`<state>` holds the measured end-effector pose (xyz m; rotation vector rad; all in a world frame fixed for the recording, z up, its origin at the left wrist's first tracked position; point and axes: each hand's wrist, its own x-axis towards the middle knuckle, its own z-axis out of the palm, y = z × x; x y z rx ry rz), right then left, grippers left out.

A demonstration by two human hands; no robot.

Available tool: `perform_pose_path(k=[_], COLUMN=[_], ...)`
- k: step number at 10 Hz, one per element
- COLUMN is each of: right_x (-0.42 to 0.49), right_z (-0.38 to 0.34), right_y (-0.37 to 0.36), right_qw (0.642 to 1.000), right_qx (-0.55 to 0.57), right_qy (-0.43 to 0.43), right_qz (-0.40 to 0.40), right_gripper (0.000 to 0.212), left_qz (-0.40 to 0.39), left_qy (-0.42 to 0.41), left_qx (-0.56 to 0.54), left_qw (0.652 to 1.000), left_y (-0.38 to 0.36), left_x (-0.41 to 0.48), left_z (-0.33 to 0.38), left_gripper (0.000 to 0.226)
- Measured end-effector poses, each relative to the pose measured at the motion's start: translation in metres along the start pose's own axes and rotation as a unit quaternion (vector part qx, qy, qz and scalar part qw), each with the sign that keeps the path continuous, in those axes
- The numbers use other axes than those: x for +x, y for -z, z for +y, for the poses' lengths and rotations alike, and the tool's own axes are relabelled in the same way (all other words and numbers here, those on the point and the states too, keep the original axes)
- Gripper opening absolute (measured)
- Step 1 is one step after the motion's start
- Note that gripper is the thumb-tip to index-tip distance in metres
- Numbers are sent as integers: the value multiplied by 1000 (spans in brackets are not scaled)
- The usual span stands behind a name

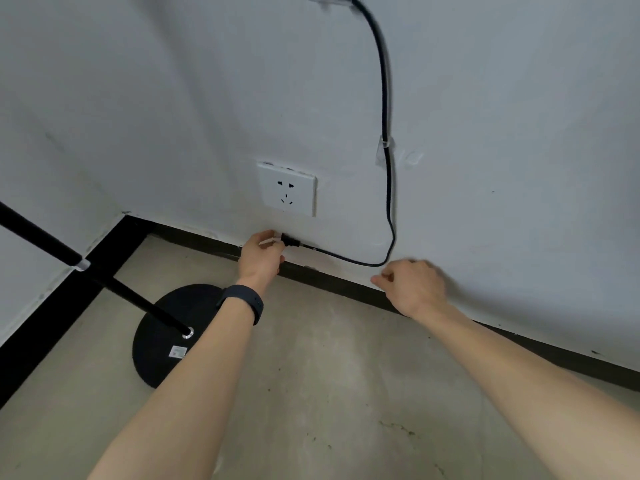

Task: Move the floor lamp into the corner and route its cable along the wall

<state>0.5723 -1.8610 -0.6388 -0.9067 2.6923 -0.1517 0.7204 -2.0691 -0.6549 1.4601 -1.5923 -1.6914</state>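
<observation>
The floor lamp's round black base stands on the concrete floor near the room corner, and its black pole leans up to the left edge. Its black cable runs down the white wall through two clear clips, loops low and ends in a black plug. My left hand grips that plug just below the white wall socket. To the right, my right hand hovers loosely curled under the cable loop, holding nothing that I can make out.
A black skirting board runs along the foot of both walls and meets in the corner at the left. A dark band sits on my left wrist. Bare stained concrete floor fills the foreground.
</observation>
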Motion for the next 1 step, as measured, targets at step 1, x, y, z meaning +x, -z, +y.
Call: perform_pose_path(k=[1], right_x=[-2], right_z=[2], right_y=[4], right_qw=[998], right_qx=[-18], right_qy=[18], right_qz=[-50], right_gripper=[40], left_qz=[23], left_qy=[-38], left_qx=[83], left_qw=[996], left_y=[5], left_x=[-6], left_z=[4], left_gripper=[38])
